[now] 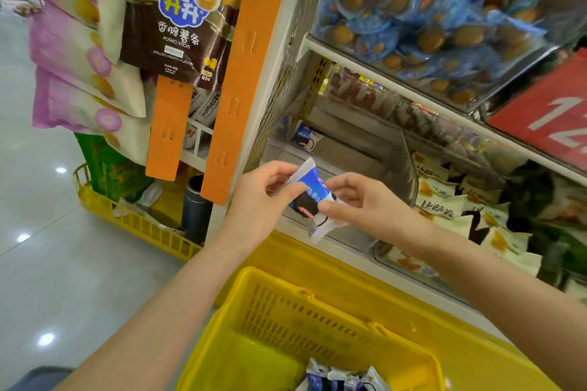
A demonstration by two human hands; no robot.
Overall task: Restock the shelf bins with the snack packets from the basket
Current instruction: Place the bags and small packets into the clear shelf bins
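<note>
1. Both hands gripped one blue-and-white snack packet [309, 197] at the mouth of a clear shelf bin [394, 174]: the left hand [263, 190] pinched its upper crimped end, the right hand [355, 200] pinched its lower half between thumb and fingers.
2. The packet sat tilted in the air, just in front of the bin's front lip, not yet inside. One like packet [305, 136] lay far back in the bin; otherwise that bin looked nearly bare.
3. More of the same packets [343, 379] waited at the bottom of the yellow basket [317, 289] below the forearms, so the job seemed early for this bin.
4. Risk, as I judged it: a light fingertip pinch on slick wrapping could slip, and the packet would drop into the basket or onto the floor.
5. A second risk: letting go too near the lip might leave it teetering on the edge.
6. The neighbouring bin of white-and-yellow packets [444, 200] stood just right of the clear divider, so a drift rightward would misfile it.
7. Room was good straight ahead and deep; the orange hanging strip [241, 73] crowded the left, the shelf edge [413, 92] capped the space above.
</note>
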